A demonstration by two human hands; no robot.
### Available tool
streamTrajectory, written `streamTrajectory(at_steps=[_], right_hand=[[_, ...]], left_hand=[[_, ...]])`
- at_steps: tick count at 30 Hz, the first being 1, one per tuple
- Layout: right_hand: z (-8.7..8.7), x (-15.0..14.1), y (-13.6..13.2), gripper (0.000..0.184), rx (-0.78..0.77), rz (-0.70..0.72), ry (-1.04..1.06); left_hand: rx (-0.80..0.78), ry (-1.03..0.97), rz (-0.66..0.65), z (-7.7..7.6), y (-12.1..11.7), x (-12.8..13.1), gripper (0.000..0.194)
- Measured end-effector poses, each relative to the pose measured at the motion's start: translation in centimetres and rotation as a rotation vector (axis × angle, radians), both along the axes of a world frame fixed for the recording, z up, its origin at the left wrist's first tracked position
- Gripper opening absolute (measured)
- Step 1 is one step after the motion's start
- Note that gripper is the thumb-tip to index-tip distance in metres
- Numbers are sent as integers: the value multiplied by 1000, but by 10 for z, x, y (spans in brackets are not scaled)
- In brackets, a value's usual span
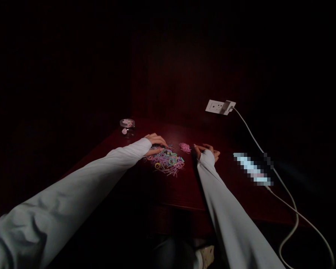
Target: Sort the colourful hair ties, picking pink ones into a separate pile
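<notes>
A loose heap of small multicoloured hair elastics (168,161), some of them plain rings, lies on the dark red table. My left hand (155,142) rests at the heap's far left edge, its fingers stretched out over the elastics and the thumb apart from them. Beyond the heap to the right is a smaller pile of pink elastics (185,148). Just right of that pile is my right hand (205,151), with the thumb and index finger brought together and the other fingers curled. Whatever may be between those fingertips is too small to make out.
At the back left stands a clear jar (127,127) with a decorated lid. A phone-like pixelated object (252,169) lies on the right, joined to a white cable (285,203). The cable's charger (230,107) sits in a wall socket (214,106). The table's front edge (184,206) is nearby.
</notes>
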State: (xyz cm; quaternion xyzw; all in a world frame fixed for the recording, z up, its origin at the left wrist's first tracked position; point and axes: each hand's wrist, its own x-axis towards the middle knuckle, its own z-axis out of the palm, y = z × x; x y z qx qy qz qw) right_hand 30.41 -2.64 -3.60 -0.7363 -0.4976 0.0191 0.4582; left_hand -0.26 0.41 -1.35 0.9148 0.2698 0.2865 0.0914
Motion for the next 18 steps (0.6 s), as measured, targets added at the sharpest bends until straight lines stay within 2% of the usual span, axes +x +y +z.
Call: streamTrajectory(at_steps=[3,7,11,18], right_hand=[[2,-2,2,57,54,24,45],[5,-13,1,72,100,365,154],[10,-25,-8,77,-32,625,316],[17,-31,-21,84,-197,741,294]], left_hand=[[36,-20,-2,7,1,-9,34],[23,-28,-57,9,4,-18,52],[-75,13,-104,-3,4,-16,68],[-142,65,-134,-16,4,-10,81]])
